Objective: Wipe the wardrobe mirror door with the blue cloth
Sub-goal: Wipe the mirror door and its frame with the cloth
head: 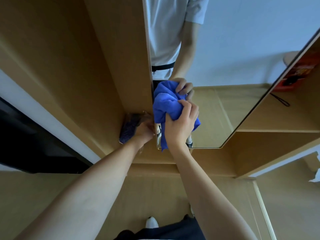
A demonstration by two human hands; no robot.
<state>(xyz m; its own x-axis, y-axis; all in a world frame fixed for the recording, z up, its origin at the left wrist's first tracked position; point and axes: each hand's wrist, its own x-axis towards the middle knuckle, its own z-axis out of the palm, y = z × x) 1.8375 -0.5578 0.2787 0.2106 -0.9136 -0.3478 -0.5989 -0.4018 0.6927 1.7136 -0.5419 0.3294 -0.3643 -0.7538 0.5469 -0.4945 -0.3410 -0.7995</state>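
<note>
The tall wardrobe mirror door (pixel 225 66) fills the upper right of the head view, and it reflects a person in a white shirt. My right hand (pixel 181 125) grips a bunched blue cloth (pixel 164 104) and presses it against the lower left part of the glass. My left hand (pixel 144 131) is at the mirror door's left edge near its bottom, fingers curled round the edge. The cloth's tail hangs down past the door's bottom edge.
A dark purple shoe or bag (pixel 129 129) lies inside the wooden wardrobe (pixel 78 66) behind my left hand. Open wooden shelves (pixel 277 135) stand to the right. A dark doorway (pixel 26 144) is at the left. The floor below is wood.
</note>
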